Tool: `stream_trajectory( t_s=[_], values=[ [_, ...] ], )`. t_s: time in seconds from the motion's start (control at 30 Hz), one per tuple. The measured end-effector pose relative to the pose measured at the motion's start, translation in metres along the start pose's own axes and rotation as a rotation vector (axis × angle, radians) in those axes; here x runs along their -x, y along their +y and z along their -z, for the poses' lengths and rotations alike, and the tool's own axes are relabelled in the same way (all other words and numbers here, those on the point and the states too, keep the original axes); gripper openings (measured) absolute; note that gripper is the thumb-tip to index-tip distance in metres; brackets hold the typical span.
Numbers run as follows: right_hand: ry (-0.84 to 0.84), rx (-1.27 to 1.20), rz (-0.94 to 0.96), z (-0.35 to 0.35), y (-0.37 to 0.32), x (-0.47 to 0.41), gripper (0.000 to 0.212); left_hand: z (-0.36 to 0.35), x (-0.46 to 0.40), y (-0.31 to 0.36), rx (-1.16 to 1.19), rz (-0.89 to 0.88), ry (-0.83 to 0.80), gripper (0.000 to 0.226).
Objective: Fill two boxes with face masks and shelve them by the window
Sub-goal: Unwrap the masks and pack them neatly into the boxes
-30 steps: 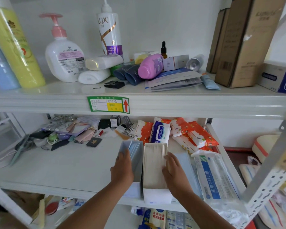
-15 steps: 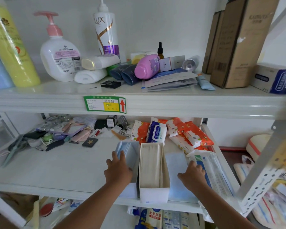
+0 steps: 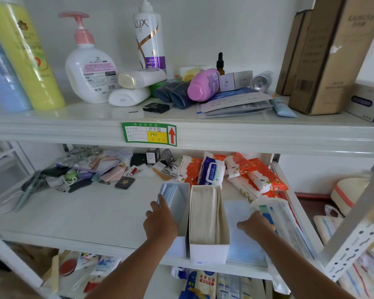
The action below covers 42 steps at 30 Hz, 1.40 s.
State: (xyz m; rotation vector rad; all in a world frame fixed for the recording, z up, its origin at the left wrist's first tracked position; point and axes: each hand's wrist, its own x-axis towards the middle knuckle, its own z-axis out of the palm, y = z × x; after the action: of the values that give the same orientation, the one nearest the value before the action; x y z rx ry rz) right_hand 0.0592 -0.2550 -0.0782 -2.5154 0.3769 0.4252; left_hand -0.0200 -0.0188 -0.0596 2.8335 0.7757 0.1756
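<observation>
Two open white boxes stand side by side at the front of the lower shelf. The left box holds light blue face masks; my left hand rests on its left side, fingers against the masks. The right box is packed with white face masks. Right of it lies a flat stack of blue masks, and my right hand presses down on it, next to a clear plastic mask packet.
Wet-wipe packs and orange packets lie behind the boxes. Small clutter fills the shelf's back left. The upper shelf carries bottles and brown cartons. A perforated metal upright stands at the right.
My right hand left the side of the white-mask box and moved right onto the flat blue mask stack. My left hand stays at the blue-mask box.
</observation>
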Motion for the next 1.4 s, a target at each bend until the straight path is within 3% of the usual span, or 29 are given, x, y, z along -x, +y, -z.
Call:
stream_trajectory(
  t_s=[0.17, 0.33, 0.47, 0.87, 1.4],
  values=[
    [0.034, 0.012, -0.002, -0.004, 0.001, -0.006, 0.043, 0.001, 0.002, -0.001, 0.003, -0.005, 0.018, 0.083],
    [0.066, 0.122, 0.011, -0.009, 0.001, -0.009, 0.062, 0.0, 0.002, -0.002, -0.051, -0.032, 0.071, 0.079],
    [0.109, 0.097, 0.056, -0.007, 0.003, -0.003, 0.064, -0.001, 0.001, -0.002, -0.106, -0.062, 0.098, 0.077],
    [-0.016, 0.059, 0.152, -0.014, 0.012, -0.023, 0.095, -0.003, -0.003, -0.003, -0.13, -0.065, 0.146, 0.071],
    [-0.034, -0.132, 0.096, -0.024, 0.001, -0.032, 0.11, -0.001, -0.003, -0.002, -0.123, -0.082, 0.14, 0.067]
  ],
)
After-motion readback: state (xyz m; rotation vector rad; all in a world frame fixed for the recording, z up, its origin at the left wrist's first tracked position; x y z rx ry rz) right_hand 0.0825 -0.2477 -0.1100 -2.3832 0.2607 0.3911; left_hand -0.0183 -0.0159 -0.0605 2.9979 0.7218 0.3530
